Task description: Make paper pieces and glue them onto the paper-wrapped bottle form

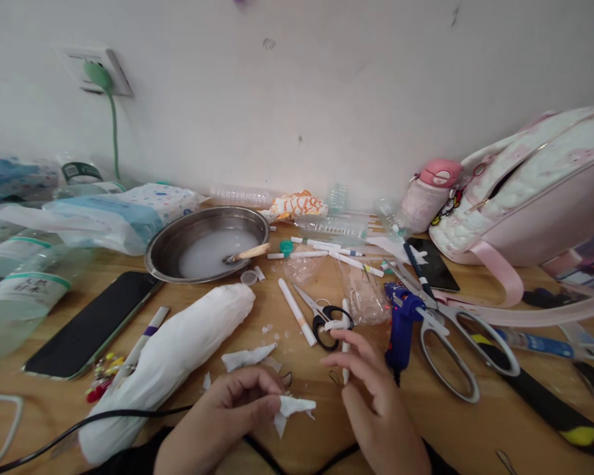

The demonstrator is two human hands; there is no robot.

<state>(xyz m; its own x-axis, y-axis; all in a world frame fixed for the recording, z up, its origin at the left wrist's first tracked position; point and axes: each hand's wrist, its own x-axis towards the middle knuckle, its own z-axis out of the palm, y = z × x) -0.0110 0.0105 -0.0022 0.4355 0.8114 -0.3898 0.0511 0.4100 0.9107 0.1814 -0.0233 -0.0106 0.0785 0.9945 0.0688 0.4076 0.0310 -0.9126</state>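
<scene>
My left hand pinches a small torn scrap of white tissue low in the middle of the wooden table. My right hand hovers beside it with fingers loosely curled and apart, tips near a white marker and the small black-handled scissors. Another tissue scrap lies just beyond my left hand. A long shape wrapped in white paper lies diagonally to the left.
A steel bowl holds milky liquid and a stick. A phone, a blue glue gun, large scissors, several markers, plastic bottles and a pink backpack crowd the table. A black cable runs along the front edge.
</scene>
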